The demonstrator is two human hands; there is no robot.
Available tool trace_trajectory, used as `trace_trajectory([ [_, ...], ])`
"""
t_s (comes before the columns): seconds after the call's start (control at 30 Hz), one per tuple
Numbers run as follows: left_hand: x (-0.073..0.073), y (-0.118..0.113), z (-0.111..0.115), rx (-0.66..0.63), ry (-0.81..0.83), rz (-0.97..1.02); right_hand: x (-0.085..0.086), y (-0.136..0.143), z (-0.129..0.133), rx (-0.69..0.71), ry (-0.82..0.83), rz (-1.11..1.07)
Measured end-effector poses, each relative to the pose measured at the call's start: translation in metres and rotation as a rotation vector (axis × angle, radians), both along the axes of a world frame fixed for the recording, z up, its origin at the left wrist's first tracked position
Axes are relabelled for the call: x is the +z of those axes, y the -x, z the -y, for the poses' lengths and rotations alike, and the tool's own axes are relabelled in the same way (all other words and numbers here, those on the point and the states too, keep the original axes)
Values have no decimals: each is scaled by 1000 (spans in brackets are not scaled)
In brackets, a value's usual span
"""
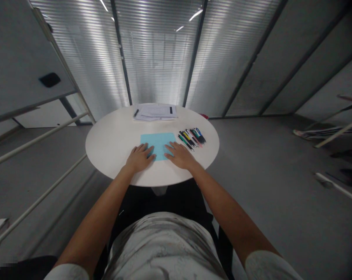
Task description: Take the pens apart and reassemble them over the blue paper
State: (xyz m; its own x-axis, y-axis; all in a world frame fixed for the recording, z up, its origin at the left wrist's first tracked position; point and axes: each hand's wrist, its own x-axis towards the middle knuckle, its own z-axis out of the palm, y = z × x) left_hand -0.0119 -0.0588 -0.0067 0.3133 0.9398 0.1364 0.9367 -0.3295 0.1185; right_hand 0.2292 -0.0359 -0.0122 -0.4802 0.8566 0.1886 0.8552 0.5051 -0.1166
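A light blue sheet (160, 139) lies flat on the round white table (108, 144), close to its front edge. My left hand (139, 157) rests with fingers spread over the sheet's left side. On the opposite side my right hand (180, 154) lies flat, its spread fingertips on the sheet's right part. Neither hand holds anything. The middle of the sheet shows between the two hands. Just beyond my right hand, several pens (192, 137) of different colours lie side by side in a slanted row.
A stack of white papers (155, 112) with dark marks at its sides lies at the table's back. Behind the table are windows with blinds (158, 58). A whiteboard on a metal frame (47, 136) stands at the left. A person's striped leg (324, 133) shows at the right.
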Motion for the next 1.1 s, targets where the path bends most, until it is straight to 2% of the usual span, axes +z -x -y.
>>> trace_trajectory([
  [1.1,1,0,0,8,11,2,3,1,2,-4,-9,14],
])
